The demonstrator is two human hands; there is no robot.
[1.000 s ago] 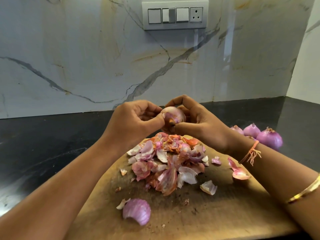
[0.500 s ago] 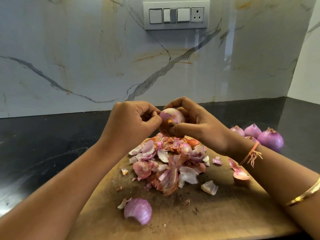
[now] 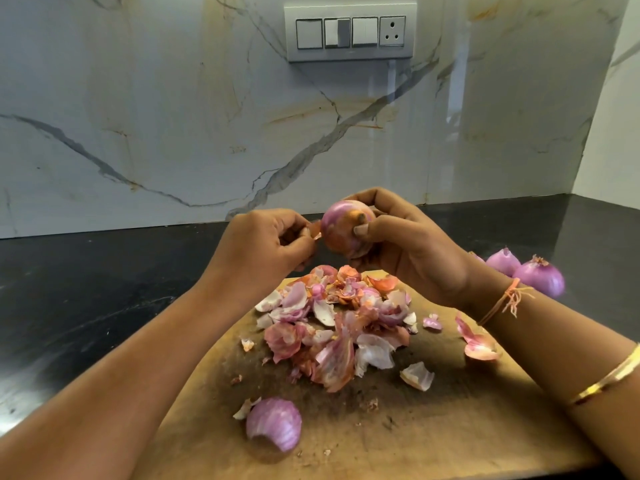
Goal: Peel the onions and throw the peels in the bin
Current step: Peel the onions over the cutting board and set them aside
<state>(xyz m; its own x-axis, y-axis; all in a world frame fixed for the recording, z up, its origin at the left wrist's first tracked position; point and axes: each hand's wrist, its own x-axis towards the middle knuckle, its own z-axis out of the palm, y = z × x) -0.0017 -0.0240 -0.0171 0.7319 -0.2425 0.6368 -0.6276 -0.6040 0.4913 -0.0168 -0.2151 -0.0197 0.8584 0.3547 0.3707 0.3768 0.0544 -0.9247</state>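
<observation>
Right hand (image 3: 408, 251) curls round an onion (image 3: 341, 228) above the far edge of the cutting board (image 3: 450, 427), fingers wrapped over its far side and hiding that side, thumb laid across the face turned to the camera. Left hand (image 3: 266, 247) is closed just beside it, thumb and folded fingers pinching a small orange flap of peel (image 3: 315, 233). Its fingertips are tucked out of sight, and it is hard to tell whether the flap is torn free or joined to the onion. Two purple onions (image 3: 538, 278) lie on the dark counter (image 3: 86, 289) past the right wrist, which covers most of a third one behind it. Both forearms and the board's near edge are cut off by the frame. Half a second ago the left thumb pressed flat on the onion and the right thumb sat under it; now the left thumb has come off with the flap and the right thumb has slid up onto the front, baring more of the orange skin. The pile of peels (image 3: 339, 323) on the board below the hands and the curved purple shell (image 3: 275, 429) near the front lie as before.
</observation>
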